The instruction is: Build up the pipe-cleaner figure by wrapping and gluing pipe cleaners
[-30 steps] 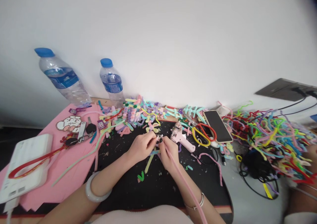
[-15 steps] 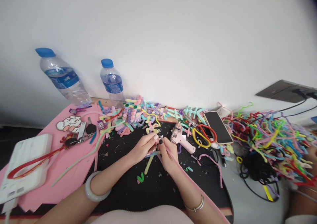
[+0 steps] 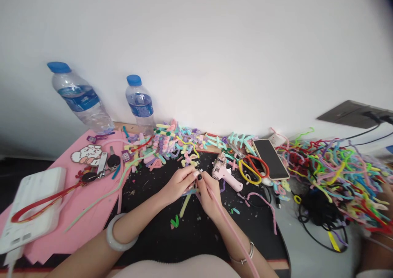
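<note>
Two clear plastic bottles with blue caps and labels, the larger (image 3: 81, 100) and the smaller (image 3: 140, 104), stand at the far edge of the worktop (image 3: 280, 265), toward its left corner. Both caps are on; fill levels cannot be read. The left hand (image 3: 181, 183) has its fingers drawn together in a pinch; what they grip is hidden. The right hand (image 3: 210, 193), closed, its fingertips meeting the left's, grips a long pink fuzzy strip (image 3: 229, 224). The strip passes over the right forearm toward the near edge. A pale-pink glue gun (image 3: 227, 176) lies just beside the right hand.
</note>
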Tool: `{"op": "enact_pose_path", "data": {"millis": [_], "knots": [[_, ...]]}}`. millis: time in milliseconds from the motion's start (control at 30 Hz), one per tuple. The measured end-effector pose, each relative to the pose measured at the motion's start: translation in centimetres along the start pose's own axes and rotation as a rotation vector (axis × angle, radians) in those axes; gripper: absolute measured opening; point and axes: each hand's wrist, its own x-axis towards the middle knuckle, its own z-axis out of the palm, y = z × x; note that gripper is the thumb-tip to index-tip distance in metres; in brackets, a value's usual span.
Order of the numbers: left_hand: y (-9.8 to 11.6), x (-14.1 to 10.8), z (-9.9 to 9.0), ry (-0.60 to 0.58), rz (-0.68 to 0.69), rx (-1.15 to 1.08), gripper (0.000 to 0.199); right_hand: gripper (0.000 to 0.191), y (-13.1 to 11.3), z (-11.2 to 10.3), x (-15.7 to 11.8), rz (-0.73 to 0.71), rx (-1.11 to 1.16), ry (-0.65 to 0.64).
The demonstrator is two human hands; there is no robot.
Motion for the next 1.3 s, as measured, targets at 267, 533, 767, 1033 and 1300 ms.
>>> {"op": "enact_pose_path", "data": {"millis": [267, 533, 767, 1033, 1300], "knots": [[0.53, 0.06, -0.06, 0.085, 0.042, 0.105, 0.036, 0.034, 0.19, -0.11, 0.17, 0.028, -0.003, 0.027], [0.18, 0.05, -0.06, 0.080, 0.010, 0.077, 0.037, 0.036, -0.17, -0.35, 0.23, 0.047, -0.048, 0.067], [0.44, 0.00, -0.01, 0.105, 0.061, 0.190, 0.032, 0.035, 0.41, -0.19, 0.08, 0.037, -0.061, 0.070], [0.30, -0.16, -0.25, 0.191, 0.144, 0.374, 0.025, 0.034, 0.49, -0.05, -0.07, 0.018, -0.085, 0.045], [0.30, -0.10, -0.18, 0.129, 0.082, 0.225, 0.035, 0.035, 0.18, -0.17, 0.06, 0.026, -0.040, 0.047]]}}
